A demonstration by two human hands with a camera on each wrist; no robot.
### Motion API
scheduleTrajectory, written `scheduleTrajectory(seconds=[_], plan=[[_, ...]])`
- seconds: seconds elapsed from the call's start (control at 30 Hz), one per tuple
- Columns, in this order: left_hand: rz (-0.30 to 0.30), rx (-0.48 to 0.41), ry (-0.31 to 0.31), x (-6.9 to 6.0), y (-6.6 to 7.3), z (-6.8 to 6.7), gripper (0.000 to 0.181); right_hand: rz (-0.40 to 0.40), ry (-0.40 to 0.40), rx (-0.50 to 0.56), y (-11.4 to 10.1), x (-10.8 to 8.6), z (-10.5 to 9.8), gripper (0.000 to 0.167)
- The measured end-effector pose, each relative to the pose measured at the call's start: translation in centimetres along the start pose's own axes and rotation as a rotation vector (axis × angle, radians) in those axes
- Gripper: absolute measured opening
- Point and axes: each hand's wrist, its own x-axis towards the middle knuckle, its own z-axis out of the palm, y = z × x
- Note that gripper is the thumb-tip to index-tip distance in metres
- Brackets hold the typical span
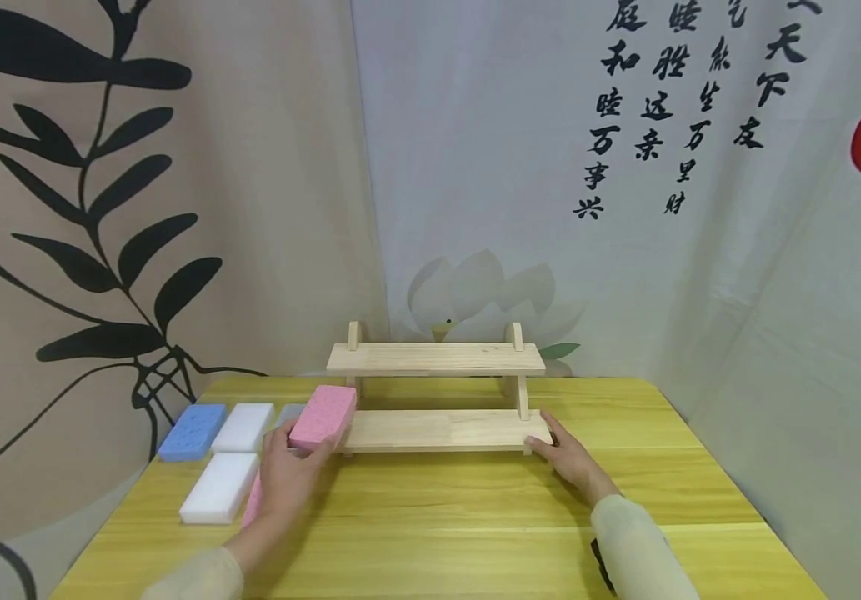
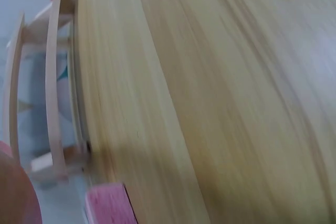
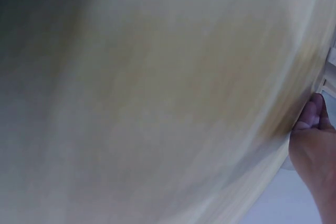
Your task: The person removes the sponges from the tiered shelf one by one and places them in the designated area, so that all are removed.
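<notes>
My left hand [image 1: 291, 475] grips a pink sponge [image 1: 323, 415] by its sides, raised near the left end of a two-tier wooden shelf [image 1: 445, 431]. With thumb in front and fingers behind, my right hand [image 1: 568, 457] holds the right end of the shelf's lower board. Partly hidden by the left hand and wrist are a grey sponge [image 1: 289, 414] and another pink piece [image 1: 253, 502] on the table. A pink block [image 2: 111, 204] shows in the left wrist view; I cannot tell which one it is. The right wrist view is blurred.
Left of the left hand lie a blue sponge [image 1: 192, 432], a white sponge [image 1: 243, 427] and a second white sponge [image 1: 218, 488]. The wooden table [image 1: 460, 533] runs back to a printed curtain [image 1: 475, 167] behind the shelf.
</notes>
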Motion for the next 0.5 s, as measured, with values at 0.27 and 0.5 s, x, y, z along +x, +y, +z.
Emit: scheduleTrajectory(seconds=[0.27,0.5], plan=[[-0.007,0.061,0.036,0.8,-1.4,-3.7,0.077,-0.019,0.018,-0.025,0.3,0.3,0.0,0.091],[-0.109,0.097,0.043,1.4,-2.6,-6.7,0.085,-0.014,0.022,-0.025,0.4,0.3,0.0,0.089]])
